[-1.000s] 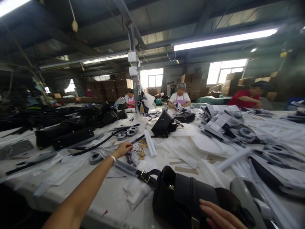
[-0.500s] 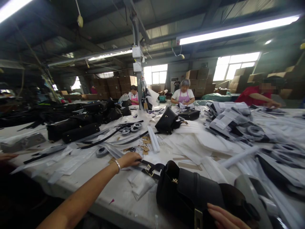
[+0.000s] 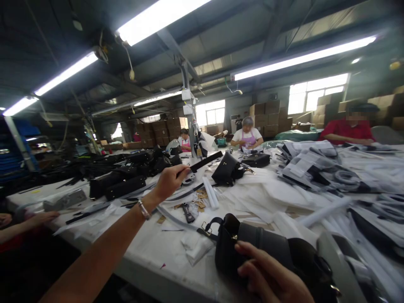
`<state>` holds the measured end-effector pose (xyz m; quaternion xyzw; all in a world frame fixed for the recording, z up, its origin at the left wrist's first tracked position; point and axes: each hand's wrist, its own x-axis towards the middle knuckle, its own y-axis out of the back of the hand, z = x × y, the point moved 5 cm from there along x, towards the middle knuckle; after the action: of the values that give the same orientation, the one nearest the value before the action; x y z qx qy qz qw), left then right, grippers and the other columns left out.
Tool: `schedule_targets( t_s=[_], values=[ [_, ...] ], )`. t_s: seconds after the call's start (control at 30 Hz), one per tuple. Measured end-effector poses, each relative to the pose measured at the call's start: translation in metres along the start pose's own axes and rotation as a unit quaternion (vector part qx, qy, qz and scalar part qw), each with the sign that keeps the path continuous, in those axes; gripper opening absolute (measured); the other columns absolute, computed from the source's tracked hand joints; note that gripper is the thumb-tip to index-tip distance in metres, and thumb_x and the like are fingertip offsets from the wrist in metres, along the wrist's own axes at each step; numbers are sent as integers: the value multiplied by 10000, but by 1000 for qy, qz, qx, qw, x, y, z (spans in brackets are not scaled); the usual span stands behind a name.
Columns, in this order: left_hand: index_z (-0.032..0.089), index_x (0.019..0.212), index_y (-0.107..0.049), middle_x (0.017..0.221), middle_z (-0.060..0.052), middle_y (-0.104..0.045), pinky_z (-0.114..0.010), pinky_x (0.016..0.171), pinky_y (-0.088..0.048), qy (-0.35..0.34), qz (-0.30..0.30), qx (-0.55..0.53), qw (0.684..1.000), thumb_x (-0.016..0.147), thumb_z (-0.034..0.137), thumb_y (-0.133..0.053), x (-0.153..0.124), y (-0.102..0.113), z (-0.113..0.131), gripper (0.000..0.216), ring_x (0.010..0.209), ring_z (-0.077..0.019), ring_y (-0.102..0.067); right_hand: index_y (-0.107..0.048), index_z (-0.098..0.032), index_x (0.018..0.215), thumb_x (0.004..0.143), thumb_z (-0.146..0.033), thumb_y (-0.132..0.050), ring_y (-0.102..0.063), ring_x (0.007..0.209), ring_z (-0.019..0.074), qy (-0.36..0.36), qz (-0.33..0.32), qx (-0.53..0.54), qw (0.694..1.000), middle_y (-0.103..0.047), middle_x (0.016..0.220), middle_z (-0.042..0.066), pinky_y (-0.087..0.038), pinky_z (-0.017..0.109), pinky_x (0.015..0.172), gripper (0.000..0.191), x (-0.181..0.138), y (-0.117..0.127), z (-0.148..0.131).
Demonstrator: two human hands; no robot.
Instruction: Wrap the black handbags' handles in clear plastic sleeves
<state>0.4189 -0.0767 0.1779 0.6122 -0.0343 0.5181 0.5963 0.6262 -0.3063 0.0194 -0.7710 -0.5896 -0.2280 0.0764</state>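
Observation:
My left hand (image 3: pixel 172 183) is raised over the table, its fingers closed on a short, stiff black strap (image 3: pixel 208 160) that points to the right. In front of me lies a black handbag (image 3: pixel 265 235) with a flap and a buckled strap (image 3: pixel 206 227) at its left end. My right hand (image 3: pixel 271 273) is over the front of the bag, fingers bent, thumb and fingertips at the bag's opening beside a small gold zip pull (image 3: pixel 234 237). Whether the pull itself is pinched is hard to see. A crumpled white packet (image 3: pixel 195 246) lies left of the bag.
Black bags (image 3: pixel 124 188) and another upright black bag (image 3: pixel 227 168) stand farther back. White foam sheets (image 3: pixel 255 191), a foam tube (image 3: pixel 210 192) and wrapped pieces (image 3: pixel 311 164) cover the right. A neighbour's hand (image 3: pixel 44 217) is at the left edge; people sit across the table.
My left hand has risen from the table beside the bag's strap, now with a black strap in it. My right hand has moved left and up to the bag's opening.

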Motion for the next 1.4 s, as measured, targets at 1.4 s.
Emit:
schedule_targets(
  t_s=[1.4],
  values=[
    [195,1013,-665,895,-16,-663,-209,634,-457,96,-472,-290,827,899,358,-557,-173,-65,163,226,748,-147,-584,-704,-147,757,867,-472,-648,-564,624,106,-128,113,240,956,-632,621,0,-438,211,659,348,-75,-5,9]
  ],
)
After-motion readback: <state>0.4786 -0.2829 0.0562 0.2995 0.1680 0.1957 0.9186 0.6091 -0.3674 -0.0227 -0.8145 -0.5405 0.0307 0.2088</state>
